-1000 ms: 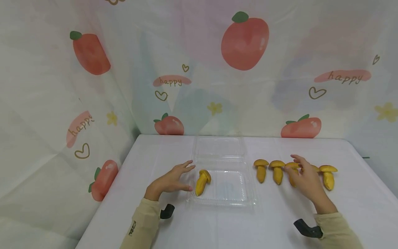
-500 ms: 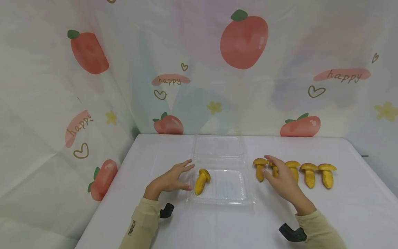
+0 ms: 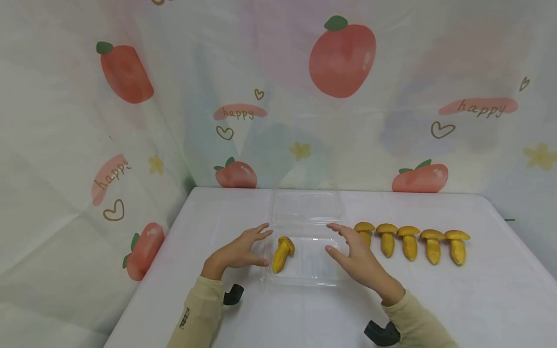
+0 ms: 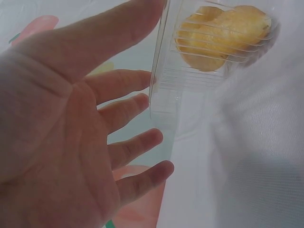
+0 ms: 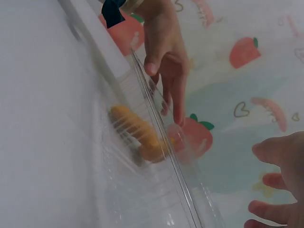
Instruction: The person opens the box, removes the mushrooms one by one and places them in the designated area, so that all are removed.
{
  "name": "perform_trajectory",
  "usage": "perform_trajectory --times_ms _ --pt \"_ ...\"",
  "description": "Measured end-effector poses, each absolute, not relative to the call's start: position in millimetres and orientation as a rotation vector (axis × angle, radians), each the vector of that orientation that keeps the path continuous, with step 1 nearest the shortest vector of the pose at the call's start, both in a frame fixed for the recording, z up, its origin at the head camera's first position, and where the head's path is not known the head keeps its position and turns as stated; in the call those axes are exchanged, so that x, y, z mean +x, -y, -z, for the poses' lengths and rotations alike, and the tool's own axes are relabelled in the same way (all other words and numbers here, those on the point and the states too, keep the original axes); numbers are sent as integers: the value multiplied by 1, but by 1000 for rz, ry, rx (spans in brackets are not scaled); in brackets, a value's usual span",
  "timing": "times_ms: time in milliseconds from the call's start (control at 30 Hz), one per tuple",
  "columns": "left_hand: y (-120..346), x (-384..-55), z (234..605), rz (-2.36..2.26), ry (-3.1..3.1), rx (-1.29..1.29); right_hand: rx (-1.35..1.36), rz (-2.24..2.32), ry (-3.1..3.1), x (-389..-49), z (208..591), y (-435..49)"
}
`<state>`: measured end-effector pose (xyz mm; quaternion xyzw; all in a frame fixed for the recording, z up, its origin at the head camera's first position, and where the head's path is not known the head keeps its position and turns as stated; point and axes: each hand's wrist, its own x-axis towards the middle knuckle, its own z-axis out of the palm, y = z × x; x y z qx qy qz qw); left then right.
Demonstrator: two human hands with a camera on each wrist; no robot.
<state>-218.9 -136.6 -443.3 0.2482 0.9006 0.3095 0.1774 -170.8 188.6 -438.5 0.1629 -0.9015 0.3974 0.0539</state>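
Note:
A clear plastic clamshell box (image 3: 311, 280) lies with its lid (image 3: 306, 205) folded back behind it. One yellow mushroom (image 3: 283, 254) rests at the left inside the box, tilted. At the box's left side is my left hand (image 3: 238, 250), fingers spread and fingertips right at the rim; the left wrist view shows the mushroom (image 4: 221, 38) through the ribbed wall. My right hand (image 3: 363, 260) overlaps the box's right edge, thumb and fingers apart with nothing between them. In the right wrist view its fingers (image 5: 275, 211) are beside the clear wall.
Several yellow mushrooms stand in a row right of the box, from one partly behind my right hand to the rightmost mushroom (image 3: 457, 247). A white cloth covers the table (image 3: 491, 304). A printed fabric backdrop (image 3: 278, 63) closes off the back and left.
My right hand has moved left from over the mushroom row to the box's right side, uncovering the mushrooms it hid. The left hand and the mushroom in the box have stayed put.

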Motion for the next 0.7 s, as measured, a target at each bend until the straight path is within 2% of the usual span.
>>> perform_trajectory --times_ms 700 --pt "135 -218 440 -875 -2555 698 677 -1368 2873 -174 455 -129"
